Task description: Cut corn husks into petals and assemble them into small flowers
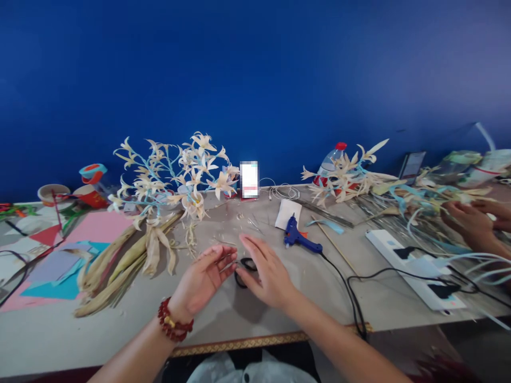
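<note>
My left hand [202, 279], with a red bead bracelet on the wrist, is in the middle of the table with its fingers curled in a pinch on a thin pale strip [227, 264]. My right hand [265, 274] lies just right of it, fingers stretched over the black handles of a pair of scissors [245, 268] on the table; I cannot tell whether it grips them. Dried corn husks [128, 260] lie to the left of my left hand. A husk-flower branch with light blue stems [175, 178] stands behind them.
A blue glue gun [297, 239] with a black cord lies right of my hands, near a white power strip [415, 268]. Another person's hands [477, 223] work at the far right among more husk flowers [347, 178]. Coloured paper sheets [75, 250] and cups sit at the left.
</note>
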`<state>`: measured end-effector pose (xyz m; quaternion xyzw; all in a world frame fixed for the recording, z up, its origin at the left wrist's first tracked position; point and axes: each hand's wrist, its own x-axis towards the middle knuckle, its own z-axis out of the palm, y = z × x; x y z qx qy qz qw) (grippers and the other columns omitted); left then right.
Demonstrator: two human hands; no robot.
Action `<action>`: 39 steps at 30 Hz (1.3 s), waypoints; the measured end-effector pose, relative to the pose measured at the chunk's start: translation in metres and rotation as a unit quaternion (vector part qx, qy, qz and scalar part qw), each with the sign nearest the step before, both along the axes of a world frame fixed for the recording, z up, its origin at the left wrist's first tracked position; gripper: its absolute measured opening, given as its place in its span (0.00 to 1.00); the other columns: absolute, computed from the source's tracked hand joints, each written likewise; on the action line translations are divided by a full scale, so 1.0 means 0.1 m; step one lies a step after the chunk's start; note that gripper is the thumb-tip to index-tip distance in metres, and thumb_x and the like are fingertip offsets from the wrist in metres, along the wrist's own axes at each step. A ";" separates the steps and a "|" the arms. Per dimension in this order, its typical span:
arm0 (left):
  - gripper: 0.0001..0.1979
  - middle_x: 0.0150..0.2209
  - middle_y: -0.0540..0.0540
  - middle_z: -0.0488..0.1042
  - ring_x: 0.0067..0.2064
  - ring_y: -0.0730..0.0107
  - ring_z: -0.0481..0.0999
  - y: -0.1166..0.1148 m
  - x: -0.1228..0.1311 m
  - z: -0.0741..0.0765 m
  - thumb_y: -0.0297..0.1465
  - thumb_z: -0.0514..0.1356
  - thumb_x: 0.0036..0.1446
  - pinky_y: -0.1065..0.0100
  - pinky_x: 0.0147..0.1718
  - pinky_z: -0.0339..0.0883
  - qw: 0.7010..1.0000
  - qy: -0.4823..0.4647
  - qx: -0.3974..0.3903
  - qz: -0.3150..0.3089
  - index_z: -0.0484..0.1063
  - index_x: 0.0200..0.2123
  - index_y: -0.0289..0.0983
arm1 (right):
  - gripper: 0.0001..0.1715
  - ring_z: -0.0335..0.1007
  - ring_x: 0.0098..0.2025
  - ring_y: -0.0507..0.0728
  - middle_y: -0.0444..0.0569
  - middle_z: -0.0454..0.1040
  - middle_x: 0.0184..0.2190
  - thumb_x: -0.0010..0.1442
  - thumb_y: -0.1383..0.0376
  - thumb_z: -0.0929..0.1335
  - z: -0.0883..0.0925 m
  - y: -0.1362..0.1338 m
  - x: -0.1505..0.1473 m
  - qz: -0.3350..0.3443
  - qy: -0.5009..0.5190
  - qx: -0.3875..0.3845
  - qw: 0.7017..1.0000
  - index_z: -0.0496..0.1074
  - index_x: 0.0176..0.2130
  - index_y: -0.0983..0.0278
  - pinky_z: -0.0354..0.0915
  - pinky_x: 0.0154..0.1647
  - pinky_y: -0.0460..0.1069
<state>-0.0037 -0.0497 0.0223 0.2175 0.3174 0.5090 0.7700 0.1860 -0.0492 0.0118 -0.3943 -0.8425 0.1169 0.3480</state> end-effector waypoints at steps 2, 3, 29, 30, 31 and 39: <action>0.03 0.42 0.45 0.78 0.45 0.66 0.76 -0.01 -0.02 -0.02 0.28 0.62 0.56 0.63 0.45 0.71 0.999 -0.027 -0.016 -0.014 0.77 0.33 0.37 | 0.34 0.56 0.62 0.63 0.57 0.60 0.62 0.62 0.64 0.64 0.02 0.00 -0.01 0.002 -0.012 0.007 1.000 0.53 0.65 0.65 0.58 0.61 0.60; 0.03 0.43 0.45 0.78 0.46 0.65 0.76 -0.02 -0.02 -0.03 0.28 0.62 0.56 0.62 0.46 0.71 0.999 -0.029 -0.017 -0.015 0.76 0.33 0.37 | 0.33 0.56 0.62 0.63 0.57 0.59 0.63 0.62 0.64 0.64 0.03 0.00 -0.01 0.007 -0.021 0.015 1.000 0.54 0.64 0.64 0.58 0.61 0.60; 0.07 0.44 0.44 0.78 0.50 0.59 0.72 0.05 -0.16 0.20 0.31 0.60 0.59 0.56 0.52 0.63 0.707 0.541 0.452 -0.052 0.80 0.35 0.43 | 0.19 0.53 0.64 0.65 0.50 0.52 0.67 0.60 0.71 0.66 0.02 0.01 -0.06 0.073 -0.099 0.101 0.987 0.71 0.49 0.54 0.46 0.64 0.71; 0.07 0.44 0.44 0.78 0.49 0.59 0.72 0.04 -0.15 0.21 0.31 0.60 0.58 0.56 0.51 0.63 0.708 0.539 0.453 -0.063 0.80 0.35 0.43 | 0.17 0.54 0.64 0.65 0.50 0.52 0.67 0.60 0.71 0.66 0.02 0.01 -0.06 0.081 -0.099 0.097 0.987 0.71 0.48 0.55 0.45 0.64 0.72; 0.07 0.43 0.44 0.78 0.49 0.59 0.73 0.04 -0.13 0.21 0.30 0.60 0.58 0.57 0.51 0.63 0.710 0.536 0.451 -0.073 0.79 0.34 0.43 | 0.16 0.54 0.64 0.65 0.49 0.52 0.67 0.60 0.71 0.67 0.03 0.02 -0.06 0.088 -0.097 0.092 0.987 0.71 0.47 0.55 0.45 0.64 0.72; 0.10 0.30 0.48 0.72 0.36 0.67 0.70 0.04 -0.09 0.11 0.34 0.55 0.61 0.67 0.38 0.64 0.801 0.486 0.349 -0.015 0.70 0.29 0.38 | 0.27 0.55 0.63 0.64 0.48 0.54 0.66 0.58 0.72 0.67 0.07 0.04 -0.04 0.105 -0.084 0.079 0.988 0.68 0.54 0.52 0.44 0.65 0.70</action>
